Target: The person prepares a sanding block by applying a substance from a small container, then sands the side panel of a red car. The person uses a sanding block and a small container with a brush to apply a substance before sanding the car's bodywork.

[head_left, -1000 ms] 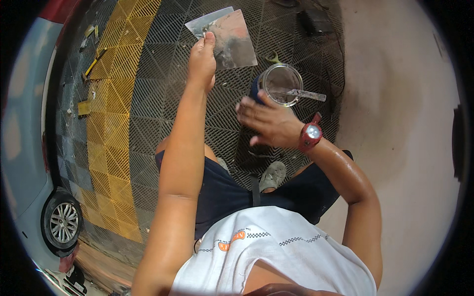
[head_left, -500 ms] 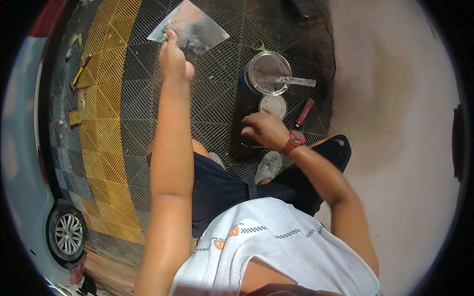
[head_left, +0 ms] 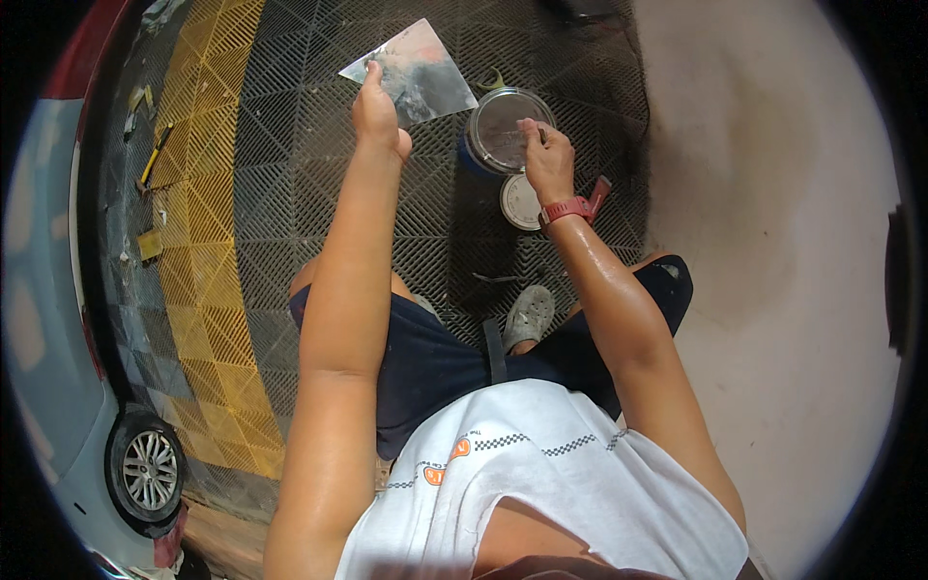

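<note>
My left hand [head_left: 377, 111] is closed on the near-left edge of a thin, square, shiny sheet [head_left: 432, 77], thumb on top, dark smears across its face. Over the right rim of an open can [head_left: 471, 145] with a blue side, my right hand [head_left: 549, 159] has its fingers pinched together. They are closed where a flat, smeared stick lay a moment earlier; the hand mostly hides it. Greyish material fills the can. Just in front of it lies a round pale lid [head_left: 519, 201], partly behind my right wrist.
A red-handled tool [head_left: 601, 190] lies right of the lid on the dark grid-tile floor [head_left: 290, 174]. Along the yellow tiles at left are a yellow-handled hammer [head_left: 156, 157] and a yellow block [head_left: 149, 245]. A car's wheel [head_left: 150, 469] stands at lower left.
My right hand has moved up from near the lid to the can's rim and closed at the stick. My left hand has carried the sheet right, closer to the can.
</note>
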